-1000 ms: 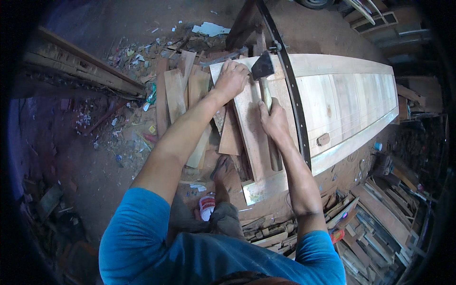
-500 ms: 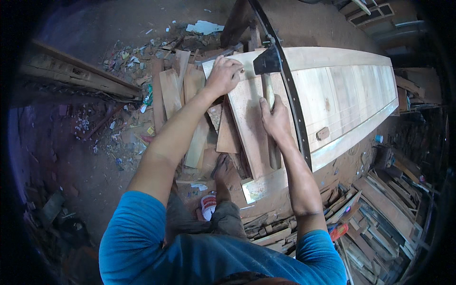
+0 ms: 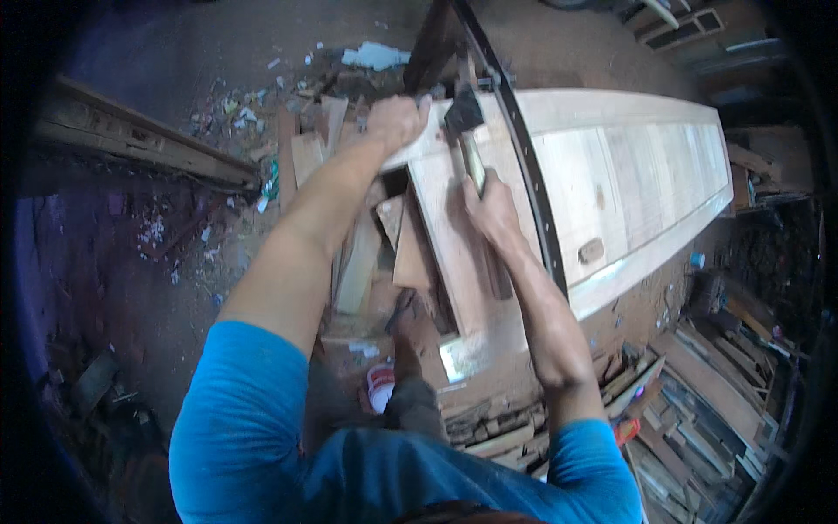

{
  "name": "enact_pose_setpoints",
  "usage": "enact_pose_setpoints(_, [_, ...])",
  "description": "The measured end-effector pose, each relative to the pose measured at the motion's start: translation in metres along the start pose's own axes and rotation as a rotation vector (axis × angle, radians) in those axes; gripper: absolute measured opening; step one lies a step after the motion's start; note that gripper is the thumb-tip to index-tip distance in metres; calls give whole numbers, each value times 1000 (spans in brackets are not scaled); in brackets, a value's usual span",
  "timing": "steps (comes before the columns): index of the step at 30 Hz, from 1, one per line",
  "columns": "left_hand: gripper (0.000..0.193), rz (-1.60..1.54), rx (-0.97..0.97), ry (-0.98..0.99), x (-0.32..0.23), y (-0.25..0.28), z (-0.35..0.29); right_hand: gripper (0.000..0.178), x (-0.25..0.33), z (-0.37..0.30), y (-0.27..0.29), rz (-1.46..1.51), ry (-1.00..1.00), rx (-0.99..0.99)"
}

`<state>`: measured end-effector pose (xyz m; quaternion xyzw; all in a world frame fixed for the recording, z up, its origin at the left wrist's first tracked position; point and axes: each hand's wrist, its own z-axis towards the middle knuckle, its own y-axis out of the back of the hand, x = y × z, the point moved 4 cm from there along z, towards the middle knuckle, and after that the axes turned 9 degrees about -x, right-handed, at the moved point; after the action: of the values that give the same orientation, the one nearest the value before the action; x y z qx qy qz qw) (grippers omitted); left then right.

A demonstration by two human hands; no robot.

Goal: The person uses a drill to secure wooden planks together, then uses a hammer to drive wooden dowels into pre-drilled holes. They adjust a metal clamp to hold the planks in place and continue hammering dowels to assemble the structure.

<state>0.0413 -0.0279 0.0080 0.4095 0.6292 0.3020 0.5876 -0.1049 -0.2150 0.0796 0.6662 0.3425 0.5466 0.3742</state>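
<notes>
A pale wooden door panel (image 3: 559, 192) lies across the middle and right, with a long black metal bar clamp (image 3: 529, 162) over it. My right hand (image 3: 491, 205) grips the wooden handle of a hammer-like tool (image 3: 464, 113) with a broad black head. That head is over the far rail near the panel's left end, slightly blurred; whether it touches the wood I cannot tell. My left hand (image 3: 397, 122) is closed over the far left end of the panel frame, its thumb toward the tool and its fingertips hidden.
Loose boards (image 3: 358, 262) lie beneath and left of the panel's near end. A small wooden block (image 3: 591, 251) rests on the panel. By my foot stands a white and red tub (image 3: 381, 387). Stacked offcuts (image 3: 698, 410) fill the lower right, and a heavy beam (image 3: 148, 135) runs at the left.
My left hand has moved left, away from the tool head to the panel's end. The hammer-like tool has shifted a little left and its head has tilted.
</notes>
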Motion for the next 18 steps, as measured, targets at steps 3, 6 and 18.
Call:
enact_pose_setpoints(3, [72,-5,-23,24,15,4,-9,43,37,-20,39,255,-32,-116])
enact_pose_setpoints(6, [71,-3,1,67,16,7,-8,27,60,-51,78,535,89,-304])
enact_pose_setpoints(18, [71,41,8,58,14,19,-11,41,78,-25,78,362,165,-256])
